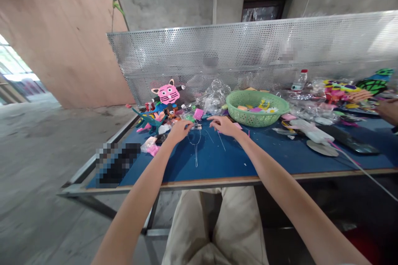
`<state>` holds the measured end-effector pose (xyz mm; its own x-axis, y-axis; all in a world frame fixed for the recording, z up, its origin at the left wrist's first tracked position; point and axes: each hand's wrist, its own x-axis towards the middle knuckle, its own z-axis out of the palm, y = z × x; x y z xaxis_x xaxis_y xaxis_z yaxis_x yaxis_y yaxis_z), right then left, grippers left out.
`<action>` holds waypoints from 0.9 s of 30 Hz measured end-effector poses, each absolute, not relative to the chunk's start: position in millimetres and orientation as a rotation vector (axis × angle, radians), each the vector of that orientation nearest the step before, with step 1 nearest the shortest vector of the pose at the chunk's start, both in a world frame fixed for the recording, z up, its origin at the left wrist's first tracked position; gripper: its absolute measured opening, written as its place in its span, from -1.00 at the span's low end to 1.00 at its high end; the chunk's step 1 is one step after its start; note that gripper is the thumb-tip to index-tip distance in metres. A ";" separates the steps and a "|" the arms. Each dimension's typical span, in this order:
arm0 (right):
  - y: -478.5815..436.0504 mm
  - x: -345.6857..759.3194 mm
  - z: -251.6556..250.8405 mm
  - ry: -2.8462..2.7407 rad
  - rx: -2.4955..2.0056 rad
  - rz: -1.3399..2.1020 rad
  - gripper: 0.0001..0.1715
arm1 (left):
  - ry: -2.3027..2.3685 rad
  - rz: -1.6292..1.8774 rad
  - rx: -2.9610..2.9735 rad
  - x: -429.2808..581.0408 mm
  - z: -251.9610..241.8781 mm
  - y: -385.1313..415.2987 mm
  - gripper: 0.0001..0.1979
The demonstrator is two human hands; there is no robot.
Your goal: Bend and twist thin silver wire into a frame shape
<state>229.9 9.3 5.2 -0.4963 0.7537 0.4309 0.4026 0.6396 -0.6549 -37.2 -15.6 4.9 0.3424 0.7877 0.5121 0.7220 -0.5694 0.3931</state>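
Observation:
My left hand (180,131) is closed in a pinch at the upper left of a thin wire loop (196,155), whose twisted tail points towards me. Its fingertips seem to grip the wire, though the contact is small and partly hidden. My right hand (224,126) is a little to the right with its fingers apart, holding nothing I can see. Beneath and beside it, thin straight wires (222,141) lie on the blue tabletop (230,161). Just beyond the loop lie a pink block (198,114) and a green lump (188,118).
A green basket (259,120) with colourful pieces stands right of centre. A pink cat figure (168,94) and small models crowd the back left. Clear plastic wrap (216,95) lies behind. A glue gun (312,132) with a cord rests at right, near another person's hand (388,109).

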 end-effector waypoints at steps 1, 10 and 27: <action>9.3 230.9 5.7 -2.141 -0.900 0.631 -0.60 | 1.390 1.067 2.453 -36.8 4.2 -15.1 -0.74; 13.6 240.0 10.2 -2.083 -1.046 0.471 -0.64 | 1.330 1.283 1.903 -29.6 0.0 -19.1 -0.72; -11.9 253.8 37.7 -2.411 -0.827 0.573 -0.64 | 0.943 1.467 0.965 -33.1 5.7 -12.6 -0.88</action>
<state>253.8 -11.9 37.7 -0.6767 0.6548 0.3365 0.4336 0.7239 -0.5366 -33.1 -12.6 5.7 -0.0791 0.9944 0.0707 -0.3480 -0.0940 0.9328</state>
